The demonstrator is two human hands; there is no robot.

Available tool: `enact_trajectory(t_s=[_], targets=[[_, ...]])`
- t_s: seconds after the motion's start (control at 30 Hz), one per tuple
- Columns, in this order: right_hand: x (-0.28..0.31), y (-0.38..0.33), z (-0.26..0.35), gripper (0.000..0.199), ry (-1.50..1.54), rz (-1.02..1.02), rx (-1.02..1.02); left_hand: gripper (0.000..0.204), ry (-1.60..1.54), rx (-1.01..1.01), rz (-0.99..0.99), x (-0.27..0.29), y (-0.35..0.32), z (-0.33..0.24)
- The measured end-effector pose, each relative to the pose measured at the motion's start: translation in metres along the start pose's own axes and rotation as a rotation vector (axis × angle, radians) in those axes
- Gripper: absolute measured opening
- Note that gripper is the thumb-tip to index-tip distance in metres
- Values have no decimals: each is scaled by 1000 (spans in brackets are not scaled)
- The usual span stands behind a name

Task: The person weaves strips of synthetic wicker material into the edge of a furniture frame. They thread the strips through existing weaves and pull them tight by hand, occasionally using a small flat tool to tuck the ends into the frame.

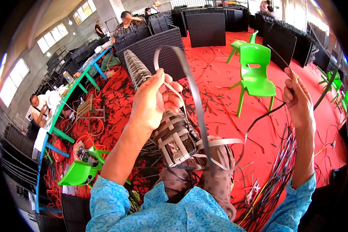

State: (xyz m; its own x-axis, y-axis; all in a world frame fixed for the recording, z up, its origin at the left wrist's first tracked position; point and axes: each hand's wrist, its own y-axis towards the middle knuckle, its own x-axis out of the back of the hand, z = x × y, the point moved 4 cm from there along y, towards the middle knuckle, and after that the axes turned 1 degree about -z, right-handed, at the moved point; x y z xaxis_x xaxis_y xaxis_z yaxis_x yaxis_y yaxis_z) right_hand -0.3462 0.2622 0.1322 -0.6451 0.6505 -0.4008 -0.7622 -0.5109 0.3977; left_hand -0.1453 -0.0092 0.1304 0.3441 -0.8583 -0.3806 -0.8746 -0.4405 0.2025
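A long, partly woven piece point(176, 145) of grey-brown flat plastic strips on a frame rests over my lap and points away from me. My left hand point(152, 100) is closed above it, pinching a thin grey strip. From there a wide grey strip point(190, 79) arches up and curves down toward my knees. Held out to the right, my right hand point(299, 96) pinches a dark strip point(259, 118) between its fingertips. That strip hangs in a curve back toward the weave, where pale loose loops point(224, 141) stick out. The palm sides of both hands are partly hidden.
A green chair point(256, 75) stands ahead on the red floor point(220, 104), which is littered with dark strip scraps. A bundle of long strips point(272, 178) lies at my right. Left are a tipped green chair point(75, 174) and a long table point(71, 87). Woven black panels point(205, 29) stand behind.
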Motion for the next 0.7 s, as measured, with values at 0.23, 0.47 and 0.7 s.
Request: enact_trajectory(t_s=[0.23,0.47,0.7], targets=[[-112,-64,-19,50,-96,567,-487,31,36,55,51,1,7,1],[-112,-84,-7,27,-404,898,-699,28,28,51,58,6,2,-2],[8,71,41,23,-1196,-232,398,19,126,24,64,1,-2,-1]])
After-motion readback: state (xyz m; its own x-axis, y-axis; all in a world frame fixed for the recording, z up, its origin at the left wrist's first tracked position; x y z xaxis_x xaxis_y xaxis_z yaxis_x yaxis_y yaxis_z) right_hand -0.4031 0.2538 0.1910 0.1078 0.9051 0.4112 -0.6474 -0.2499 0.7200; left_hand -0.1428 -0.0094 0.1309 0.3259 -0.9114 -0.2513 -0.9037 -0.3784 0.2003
